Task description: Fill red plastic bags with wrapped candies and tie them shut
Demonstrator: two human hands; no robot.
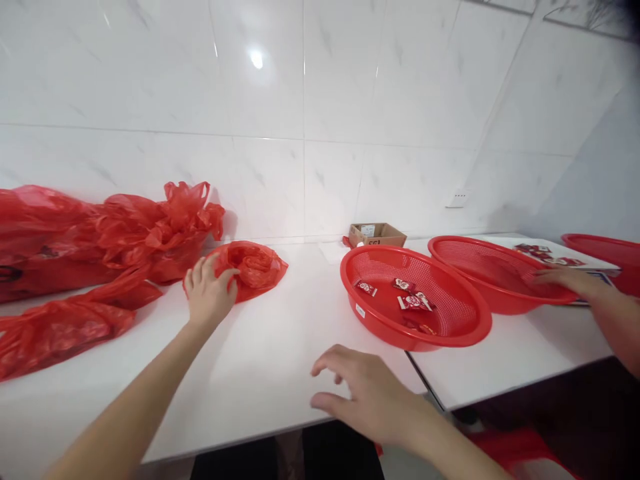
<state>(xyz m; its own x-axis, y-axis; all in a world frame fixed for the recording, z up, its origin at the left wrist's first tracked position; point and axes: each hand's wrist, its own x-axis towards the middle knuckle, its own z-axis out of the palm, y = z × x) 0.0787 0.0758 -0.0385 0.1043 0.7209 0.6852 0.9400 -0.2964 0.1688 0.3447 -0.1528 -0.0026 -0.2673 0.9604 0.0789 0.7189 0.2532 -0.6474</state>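
My left hand [210,291] lies at the left side of a small red plastic bag [257,267] on the white table, its fingers curved and the thumb apart; they seem to rest against the bag without closing on it. My right hand [367,393] hovers over the table's front edge with its fingers apart and nothing in them. Beyond it stands a red perforated basket [373,327], holding several small red-wrapped packets [413,302].
Crumpled red plastic bags [150,233] cover the left of the table. An open cardboard box [377,235] stands near the wall. Another person's hand [560,280] reaches into a second red basket [480,253]. More packets [540,253] lie on a white surface behind it.
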